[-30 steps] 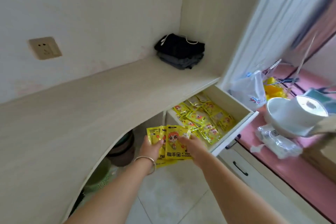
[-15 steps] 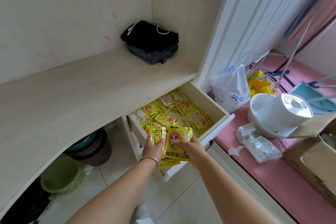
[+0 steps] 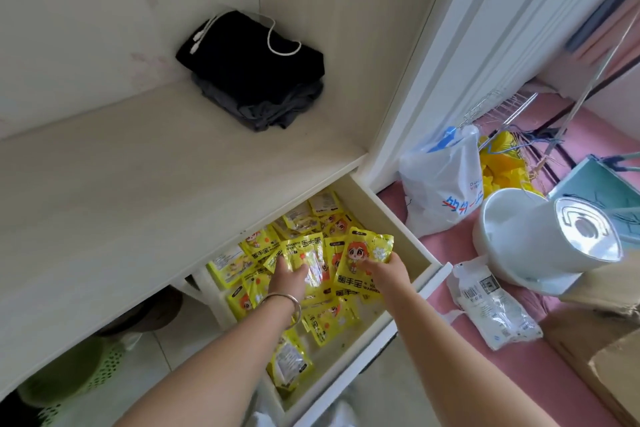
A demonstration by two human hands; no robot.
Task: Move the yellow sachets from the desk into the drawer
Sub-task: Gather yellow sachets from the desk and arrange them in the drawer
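The white drawer (image 3: 405,229) under the pale desk (image 3: 138,184) stands pulled out and holds several yellow sachets (image 3: 325,319) with a red-haired cartoon figure. Both hands are over the drawer. My left hand (image 3: 289,279), a silver bangle on its wrist, holds a yellow sachet (image 3: 304,253) printed upside down to me. My right hand (image 3: 386,270) grips a second yellow sachet (image 3: 363,260) by its right edge, above the pile. The desk top shows no sachets.
Folded black and grey clothes (image 3: 256,76) lie in the desk's back corner. Right of the drawer, on a pink surface (image 3: 460,246), are a white plastic bag (image 3: 443,184), a white appliance (image 3: 540,243), a wrapped packet (image 3: 491,305) and a cardboard box (image 3: 606,354). Green baskets (image 3: 69,381) sit under the desk.
Both hands have moved forward from the drawer's front edge to over its inside, and the bunch of sachets has split, one part in each hand. The view has dropped closer to the drawer.
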